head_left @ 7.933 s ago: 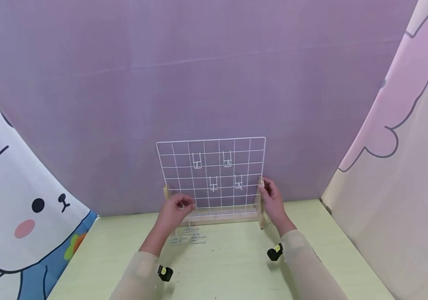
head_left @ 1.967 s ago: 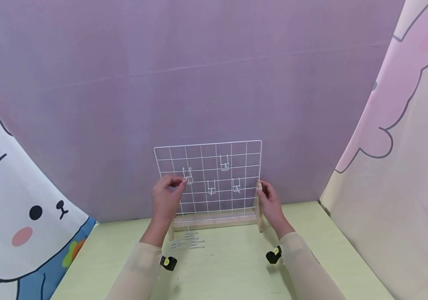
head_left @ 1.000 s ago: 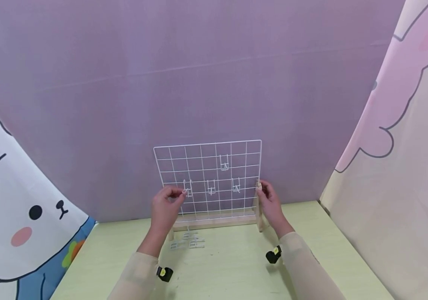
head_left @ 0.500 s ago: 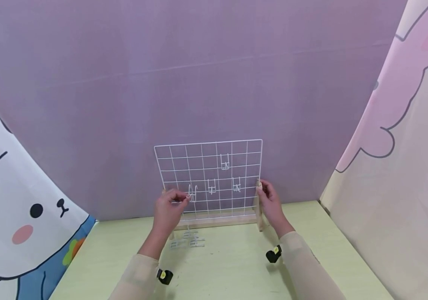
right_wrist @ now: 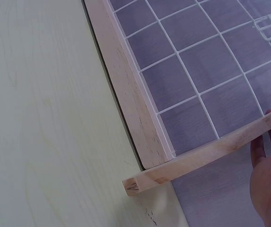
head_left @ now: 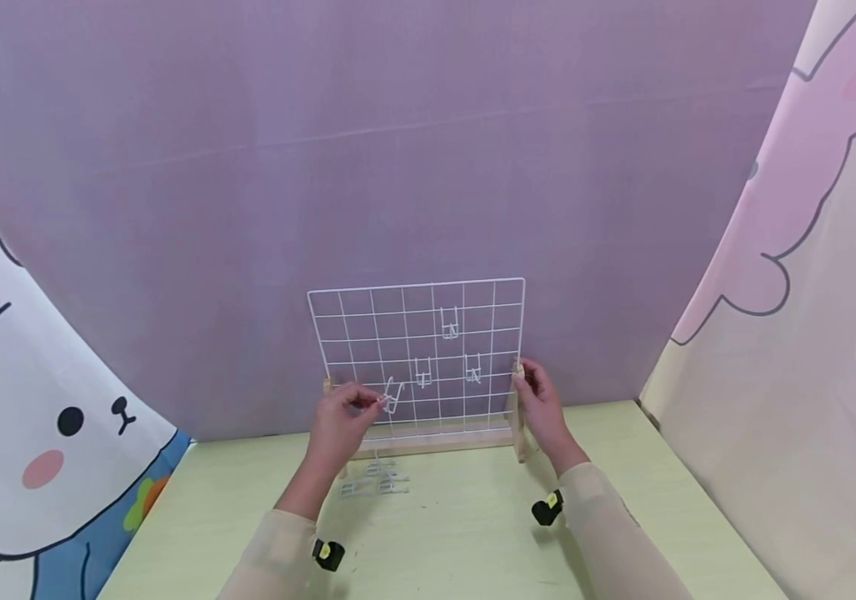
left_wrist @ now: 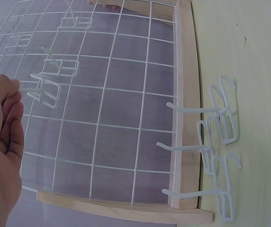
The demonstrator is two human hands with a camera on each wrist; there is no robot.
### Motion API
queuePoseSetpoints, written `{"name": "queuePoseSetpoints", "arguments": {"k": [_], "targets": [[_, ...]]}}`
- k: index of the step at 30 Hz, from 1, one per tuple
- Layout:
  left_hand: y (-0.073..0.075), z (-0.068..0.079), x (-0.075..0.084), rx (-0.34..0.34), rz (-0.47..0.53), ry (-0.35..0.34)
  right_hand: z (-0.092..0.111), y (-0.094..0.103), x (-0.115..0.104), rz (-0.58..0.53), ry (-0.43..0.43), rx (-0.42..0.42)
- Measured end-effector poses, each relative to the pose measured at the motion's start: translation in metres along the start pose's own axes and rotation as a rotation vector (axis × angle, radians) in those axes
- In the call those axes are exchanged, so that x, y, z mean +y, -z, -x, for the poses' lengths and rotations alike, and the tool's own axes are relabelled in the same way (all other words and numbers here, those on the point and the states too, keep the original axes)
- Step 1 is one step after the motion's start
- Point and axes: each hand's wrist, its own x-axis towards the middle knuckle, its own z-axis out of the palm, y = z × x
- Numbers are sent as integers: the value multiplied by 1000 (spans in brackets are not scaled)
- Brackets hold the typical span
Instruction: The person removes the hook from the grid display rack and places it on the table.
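Note:
A white wire grid panel (head_left: 402, 340) stands upright in a wooden stand (head_left: 435, 445). My left hand (head_left: 339, 421) pinches a white wire hook (left_wrist: 46, 91) by its prong, in front of the grid's lower left part. That hook is tilted in the head view. My right hand (head_left: 543, 408) grips the stand's right upright (right_wrist: 211, 151) near its top. Three similar hooks hang on the grid: an upper hook (head_left: 450, 323), a lower middle hook (head_left: 423, 373) and a lower right hook (head_left: 473, 369).
Several loose white hooks (left_wrist: 223, 113) lie on the pale green table (head_left: 458, 533) in front of the stand's left end. A purple cloth backdrop (head_left: 428, 167) rises behind the grid. Printed cloths with cartoon figures flank the table on both sides.
The upper left hook came off its earlier place on the grid in my left hand. Since then it has moved down, then slightly right, and tilted. My right hand stays on the upright.

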Motion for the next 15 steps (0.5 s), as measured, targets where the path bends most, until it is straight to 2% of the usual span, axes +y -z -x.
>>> {"name": "queuePoseSetpoints", "arguments": {"k": [15], "targets": [[0,-1,-4,-65,3,15,-2,1,4,-5,-1,-2]]}}
